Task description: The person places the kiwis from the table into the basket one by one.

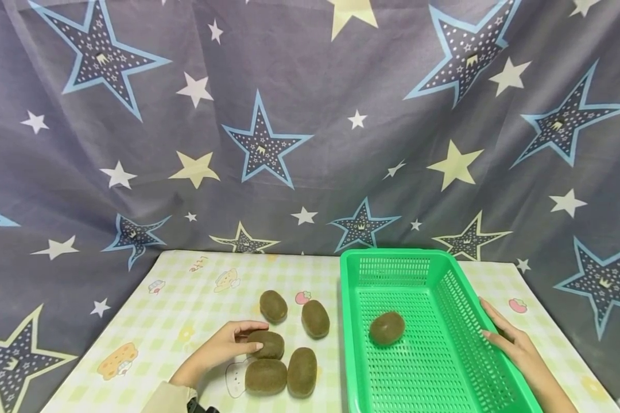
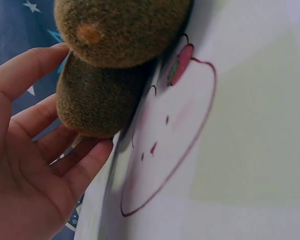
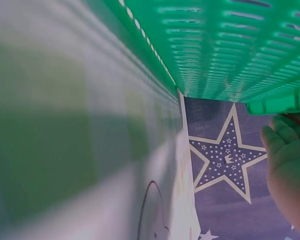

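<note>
backdrop (image 1: 310, 115): grey-blue cloth printed with stars, hanging behind the bench
bench (image 1: 196, 287): pale checked cover with small cartoon prints
basket (image 1: 392, 261): green slotted plastic, on the right half of the bench, long axis running from near edge to far edge
right hand (image 1: 508, 338): fingers laid along the outside of the basket's right rim; from the right wrist view they seem to hook the rim, though the view is too blurred to be sure
left hand (image 1: 227, 344): thumb and fingers curled over the held kiwi, gripping it from the left side
held kiwi (image 1: 268, 344): on the bench, left of the basket, in the middle of the loose group; long axis lies roughly left to right, one end pointing toward the basket
loose kiwis: one at far left (image 1: 273, 306), one at far right (image 1: 316, 319), two nearest the person (image 1: 266, 376) and (image 1: 302, 371), the last standing lengthwise toward the far edge
kiwi in basket (image 1: 387, 328): alone on the basket floor, long axis slightly tilted from left to right
</note>
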### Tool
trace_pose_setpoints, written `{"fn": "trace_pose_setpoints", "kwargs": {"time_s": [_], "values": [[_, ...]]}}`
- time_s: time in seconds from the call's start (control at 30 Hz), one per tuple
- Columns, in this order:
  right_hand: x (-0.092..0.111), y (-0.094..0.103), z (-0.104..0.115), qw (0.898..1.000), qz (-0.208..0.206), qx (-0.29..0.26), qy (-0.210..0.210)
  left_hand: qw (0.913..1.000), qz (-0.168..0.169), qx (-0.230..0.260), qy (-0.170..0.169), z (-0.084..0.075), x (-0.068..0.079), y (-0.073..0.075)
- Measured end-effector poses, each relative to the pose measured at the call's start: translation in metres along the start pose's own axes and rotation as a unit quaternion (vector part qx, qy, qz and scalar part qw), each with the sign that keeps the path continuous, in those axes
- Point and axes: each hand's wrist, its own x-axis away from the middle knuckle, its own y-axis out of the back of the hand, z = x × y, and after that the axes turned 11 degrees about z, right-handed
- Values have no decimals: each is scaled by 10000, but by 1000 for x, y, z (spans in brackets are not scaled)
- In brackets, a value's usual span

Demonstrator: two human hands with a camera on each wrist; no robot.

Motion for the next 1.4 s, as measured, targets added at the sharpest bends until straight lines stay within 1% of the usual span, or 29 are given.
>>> {"fn": "trace_pose_setpoints", "kwargs": {"time_s": [0.1, 0.37, 0.6, 0.73, 0.97, 1.13, 1.3, 1.4], "values": [[1, 0, 0, 10000, 12, 3, -41, 9999, 59, 98, 97, 2, 0, -1], [2, 0, 0, 10000, -32, 6, -20, 9992, 238, 305, -38, 3, -2, -2], [1, -1, 0, 10000, -77, 4, 60, 9992, 148, 364, 73, 2, -2, -1], [0, -1, -1, 9999, -94, -3, 118, 9993, 86, 372, 50, 1, -2, -1], [0, -1, 0, 9999, -20, -100, 138, 9998, -4, 211, 30, 1, -1, -1], [1, -2, 0, 9998, 4, -140, 138, 9999, -105, 67, 101, 1, -1, 0], [1, -2, -1, 9996, -90, -123, 256, 9997, -169, -70, 141, -3, -2, 2], [0, -2, -2, 9994, -161, -82, 287, 9996, -214, -179, 52, -7, -3, 3]]}}
